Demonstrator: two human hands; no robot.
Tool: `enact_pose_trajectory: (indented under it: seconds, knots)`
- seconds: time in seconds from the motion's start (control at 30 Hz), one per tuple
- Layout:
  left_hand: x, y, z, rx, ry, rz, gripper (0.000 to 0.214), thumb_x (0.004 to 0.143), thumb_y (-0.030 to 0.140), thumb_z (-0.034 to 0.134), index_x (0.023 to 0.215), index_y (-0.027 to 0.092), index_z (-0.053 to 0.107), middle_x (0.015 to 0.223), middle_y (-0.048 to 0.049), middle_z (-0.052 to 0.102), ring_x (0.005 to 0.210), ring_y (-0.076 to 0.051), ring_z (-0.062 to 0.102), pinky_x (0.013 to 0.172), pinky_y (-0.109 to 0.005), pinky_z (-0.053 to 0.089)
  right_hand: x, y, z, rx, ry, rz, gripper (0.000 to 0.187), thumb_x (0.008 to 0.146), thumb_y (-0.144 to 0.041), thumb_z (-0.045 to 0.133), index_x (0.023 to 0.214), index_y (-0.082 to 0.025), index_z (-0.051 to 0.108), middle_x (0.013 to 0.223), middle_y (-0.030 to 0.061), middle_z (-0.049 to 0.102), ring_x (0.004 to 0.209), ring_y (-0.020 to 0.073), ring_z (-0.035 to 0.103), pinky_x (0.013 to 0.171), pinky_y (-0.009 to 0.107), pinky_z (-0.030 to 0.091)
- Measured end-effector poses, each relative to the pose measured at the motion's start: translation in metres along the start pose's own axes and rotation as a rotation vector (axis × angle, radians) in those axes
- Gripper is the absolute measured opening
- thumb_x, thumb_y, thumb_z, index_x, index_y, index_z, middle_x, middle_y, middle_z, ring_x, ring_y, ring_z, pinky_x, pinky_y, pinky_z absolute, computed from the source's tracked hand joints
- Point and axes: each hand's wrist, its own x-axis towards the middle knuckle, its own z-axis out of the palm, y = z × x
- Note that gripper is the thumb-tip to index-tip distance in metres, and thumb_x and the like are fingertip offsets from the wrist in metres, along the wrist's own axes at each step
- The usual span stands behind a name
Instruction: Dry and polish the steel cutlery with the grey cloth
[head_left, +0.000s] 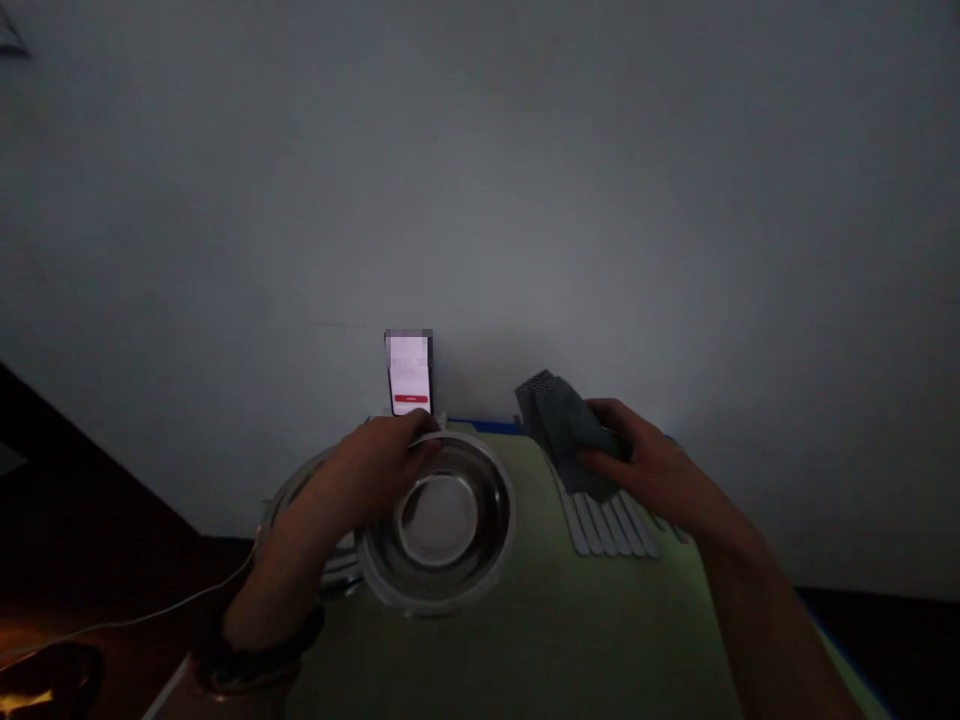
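Note:
A shiny metal bowl (pixel 491 540) is at the front left of the table, its inside facing me. My left hand (pixel 394 460) grips its upper left rim, the thumb at the inner side and the fingers along the far edge. On the right, my right hand (pixel 637 450) pinches a folded grey cloth (pixel 566 430) between thumb and fingers. Beneath the cloth, several pieces of cutlery (pixel 611 530) lie side by side with their handles toward me; their far ends are hidden by the cloth and hand.
A lit phone (pixel 410 375) leans against the pale wall (pixel 600 200) behind the table. More metal ware (pixel 341 572) lies partly hidden under my left forearm. A white cable (pixel 172 605) runs off to the left. The table has a greenish top (pixel 540 620). The light is dim.

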Motion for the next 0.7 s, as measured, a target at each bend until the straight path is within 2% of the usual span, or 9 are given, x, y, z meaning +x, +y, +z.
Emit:
enact_pose_trajectory:
  seconds: [0.07,0.17,0.27,0.33,0.47,0.53,0.57,0.67,0.7]
  knots:
    - [0.003,0.005,0.011,-0.001,-0.052,0.049,0.025,0.088,0.035,0.039,0.097,0.019,0.056,0.092,-0.0072,0.068,0.082,-0.023,0.063,0.068,-0.03,0.046,0.0,0.002,-0.005,0.147,-0.011,0.026,0.049,0.079,-0.034,0.053,0.123,-0.025,0.036,0.098,0.005,0.061,0.076,0.017,0.061,0.06,0.027,0.05]
    - [0.007,0.012,0.025,0.039,-0.106,0.065,0.022,0.088,0.033,0.039,0.094,0.02,0.056,0.087,-0.0068,0.067,0.08,-0.022,0.063,0.066,-0.03,0.045,0.003,0.006,-0.004,0.248,0.023,0.03,0.042,0.083,-0.038,0.048,0.123,-0.028,0.04,0.093,0.0031,0.062,0.072,0.0156,0.059,0.059,0.027,0.048]
    - [0.012,0.024,0.035,0.102,-0.146,-0.019,0.019,0.087,0.028,0.041,0.093,0.02,0.058,0.089,-0.0075,0.068,0.079,-0.023,0.064,0.065,-0.03,0.044,0.008,0.012,0.002,0.329,0.122,0.012,0.032,0.085,-0.04,0.044,0.113,-0.027,0.053,0.103,0.0031,0.061,0.089,0.0175,0.058,0.074,0.03,0.047]
    - [0.017,0.033,0.041,0.134,-0.171,-0.074,0.02,0.087,0.027,0.042,0.094,0.019,0.058,0.09,-0.0083,0.068,0.08,-0.023,0.064,0.065,-0.03,0.044,0.009,0.015,0.004,0.418,0.127,0.014,0.036,0.084,-0.042,0.046,0.116,-0.028,0.053,0.112,0.003,0.059,0.1,0.0196,0.055,0.083,0.034,0.045]
    - [0.037,0.046,0.055,0.167,-0.229,-0.103,0.022,0.086,0.027,0.041,0.098,0.021,0.059,0.092,-0.01,0.068,0.083,-0.027,0.064,0.065,-0.033,0.045,0.007,0.013,-0.001,0.511,-0.013,-0.004,0.081,0.062,-0.039,0.073,0.133,-0.03,0.036,0.12,0.005,0.056,0.105,0.025,0.055,0.09,0.042,0.043]
    - [0.048,0.047,0.062,0.176,-0.264,-0.119,0.022,0.084,0.024,0.045,0.098,0.021,0.06,0.092,-0.0112,0.068,0.082,-0.028,0.065,0.063,-0.034,0.045,0.007,0.009,-0.005,0.478,-0.006,-0.005,0.089,0.055,-0.033,0.078,0.133,-0.031,0.036,0.121,0.004,0.056,0.108,0.0255,0.054,0.093,0.043,0.042]
    - [0.053,0.046,0.065,0.176,-0.278,-0.127,0.022,0.083,0.023,0.045,0.098,0.021,0.06,0.093,-0.0115,0.068,0.083,-0.029,0.065,0.063,-0.034,0.045,0.007,0.008,-0.007,0.459,0.013,-0.008,0.082,0.058,-0.033,0.077,0.131,-0.032,0.04,0.121,0.0029,0.057,0.109,0.0249,0.054,0.094,0.043,0.042]
    - [0.061,0.039,0.073,0.163,-0.311,-0.146,0.023,0.082,0.019,0.043,0.097,0.02,0.06,0.096,-0.0129,0.068,0.084,-0.027,0.065,0.063,-0.032,0.045,0.011,0.013,-0.007,0.488,0.152,0.06,0.042,0.075,-0.045,0.06,0.114,-0.031,0.058,0.116,0.0018,0.062,0.108,0.024,0.056,0.095,0.044,0.042]
    - [0.061,0.036,0.075,0.156,-0.322,-0.149,0.022,0.082,0.018,0.043,0.096,0.019,0.06,0.096,-0.0135,0.068,0.084,-0.026,0.065,0.062,-0.032,0.045,0.013,0.019,-0.005,0.521,0.219,0.109,0.038,0.078,-0.049,0.053,0.109,-0.028,0.062,0.113,0.003,0.064,0.108,0.0247,0.057,0.095,0.045,0.043]
